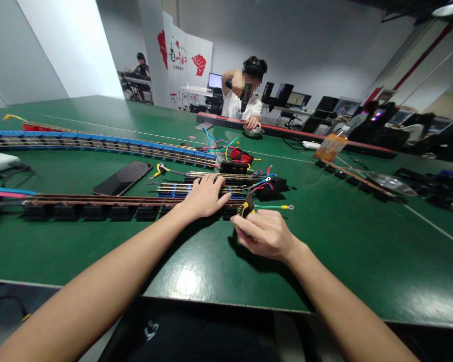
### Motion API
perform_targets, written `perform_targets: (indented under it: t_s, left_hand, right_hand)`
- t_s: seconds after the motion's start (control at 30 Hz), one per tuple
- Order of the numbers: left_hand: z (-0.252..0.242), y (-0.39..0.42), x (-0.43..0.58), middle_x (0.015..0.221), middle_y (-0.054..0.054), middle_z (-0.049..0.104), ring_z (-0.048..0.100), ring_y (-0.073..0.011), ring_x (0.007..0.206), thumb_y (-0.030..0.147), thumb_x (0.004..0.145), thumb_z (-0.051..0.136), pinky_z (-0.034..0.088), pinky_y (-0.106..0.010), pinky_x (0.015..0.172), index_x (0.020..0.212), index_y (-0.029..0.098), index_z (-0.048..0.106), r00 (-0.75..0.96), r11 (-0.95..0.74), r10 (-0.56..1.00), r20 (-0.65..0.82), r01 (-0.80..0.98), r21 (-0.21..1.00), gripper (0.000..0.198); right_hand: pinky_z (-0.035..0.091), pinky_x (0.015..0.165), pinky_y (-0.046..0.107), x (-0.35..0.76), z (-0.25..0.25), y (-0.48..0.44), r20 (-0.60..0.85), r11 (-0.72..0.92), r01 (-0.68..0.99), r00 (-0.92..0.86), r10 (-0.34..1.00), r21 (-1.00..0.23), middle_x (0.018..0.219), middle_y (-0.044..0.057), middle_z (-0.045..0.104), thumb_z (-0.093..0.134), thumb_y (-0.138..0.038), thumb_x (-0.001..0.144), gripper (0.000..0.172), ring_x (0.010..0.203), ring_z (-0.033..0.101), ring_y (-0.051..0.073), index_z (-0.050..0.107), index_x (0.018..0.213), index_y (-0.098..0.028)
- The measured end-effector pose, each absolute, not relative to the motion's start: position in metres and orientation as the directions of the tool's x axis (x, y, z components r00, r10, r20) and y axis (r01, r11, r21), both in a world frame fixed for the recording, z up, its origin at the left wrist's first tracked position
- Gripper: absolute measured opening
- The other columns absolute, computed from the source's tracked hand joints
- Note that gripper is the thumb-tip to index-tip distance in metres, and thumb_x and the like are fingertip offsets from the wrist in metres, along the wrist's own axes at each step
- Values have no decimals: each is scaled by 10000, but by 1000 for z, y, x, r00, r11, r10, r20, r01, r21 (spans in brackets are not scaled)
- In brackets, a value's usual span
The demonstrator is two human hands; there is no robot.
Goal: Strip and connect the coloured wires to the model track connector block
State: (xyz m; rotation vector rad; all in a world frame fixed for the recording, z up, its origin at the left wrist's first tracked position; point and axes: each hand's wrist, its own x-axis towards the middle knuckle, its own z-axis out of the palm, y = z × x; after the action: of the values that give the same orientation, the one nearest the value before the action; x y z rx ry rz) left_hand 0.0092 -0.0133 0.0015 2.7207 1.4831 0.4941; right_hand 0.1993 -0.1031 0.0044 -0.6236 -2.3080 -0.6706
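In the head view my left hand (207, 197) lies flat, fingers stretched, across the long rail assembly of copper strips on black blocks (98, 202) and the shorter blue-and-black rail sections (169, 189) behind it. My right hand (267, 232) is closed around pliers with yellow and black handles (245, 207). Their dark jaws point up at the right end of the rails, near several thin wires with ring terminals (265, 181). A green wire with a ring terminal (275, 206) sticks out to the right. Whether the jaws grip a wire I cannot tell.
A phone (124, 178) lies behind the long rail. A curved blue rail (109, 144) runs along the left. A bottle of orange liquid (330, 147) stands at the right. Across the green table (362, 241), another person holds a power drill (244, 95) over a metal bowl (253, 132).
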Motion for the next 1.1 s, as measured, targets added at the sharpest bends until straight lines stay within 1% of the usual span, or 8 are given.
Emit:
perform_targets:
  t_s: [0.23, 0.4, 0.47, 0.63, 0.77, 0.87, 0.97, 1.1]
  left_hand:
    - [1, -13, 9, 1335, -165, 546, 487, -322, 1265, 497, 984, 389, 424, -504, 1024, 1223, 184, 511, 505, -555, 820, 269, 818, 155, 412]
    - [1, -13, 9, 1329, -166, 550, 492, -316, 1260, 488, 984, 405, 432, -495, 1021, 1222, 180, 512, 503, -552, 821, 269, 820, 151, 404]
    - [1, -13, 9, 1326, -168, 553, 496, -317, 1258, 488, 985, 403, 438, -494, 1013, 1225, 178, 512, 502, -552, 821, 272, 820, 150, 407]
    - [-1, -13, 9, 1331, -172, 551, 494, -323, 1262, 494, 985, 401, 448, -496, 1002, 1230, 178, 513, 503, -554, 818, 279, 819, 146, 415]
    - [-1, -12, 9, 1330, -166, 550, 491, -318, 1269, 488, 982, 405, 446, -491, 1006, 1232, 184, 512, 503, -553, 820, 272, 819, 154, 407]
    - [-1, -12, 9, 1333, -166, 549, 492, -319, 1266, 491, 981, 406, 450, -490, 1002, 1234, 186, 510, 505, -554, 820, 269, 818, 154, 409]
    - [0, -11, 9, 1338, -170, 548, 492, -322, 1264, 494, 983, 401, 455, -492, 996, 1235, 183, 510, 507, -555, 820, 266, 819, 149, 415]
    - [1, -12, 9, 1329, -175, 553, 494, -321, 1258, 491, 985, 401, 456, -488, 997, 1232, 172, 516, 511, -558, 819, 259, 816, 152, 420]
  right_hand:
    - [400, 481, 271, 198, 4, -103, 699, 756, 595, -663, 269, 273, 594, -29, 620, 564, -147, 877, 144, 474, 519, 112, 647, 995, -160]
    - [498, 531, 245, 200, 5, -104, 807, 733, 649, -536, 249, 205, 705, 9, 699, 589, -103, 833, 286, 539, 618, 121, 619, 1113, -154]
    - [512, 526, 233, 200, 6, -105, 849, 701, 696, -459, 264, 158, 710, 0, 708, 590, -99, 821, 318, 522, 621, 114, 623, 1127, -178]
    - [466, 433, 198, 200, 6, -106, 933, 614, 788, -197, 302, -32, 657, -37, 679, 605, -119, 810, 245, 392, 534, 72, 634, 1037, -209]
    - [405, 381, 188, 204, 1, -104, 916, 556, 795, 2, 401, -245, 608, -53, 618, 602, -152, 819, 162, 361, 485, 59, 634, 969, -203]
    - [405, 389, 189, 206, -2, -102, 854, 546, 714, 140, 501, -437, 659, -38, 630, 600, -185, 834, 147, 394, 499, 62, 626, 978, -195]
    - [400, 394, 179, 207, 2, -98, 786, 536, 601, 287, 548, -593, 675, -31, 626, 602, -201, 835, 128, 429, 529, 67, 613, 961, -181]
    - [384, 379, 158, 209, 10, -92, 709, 523, 479, 454, 539, -705, 619, -46, 589, 609, -205, 824, 105, 433, 534, 70, 607, 925, -173]
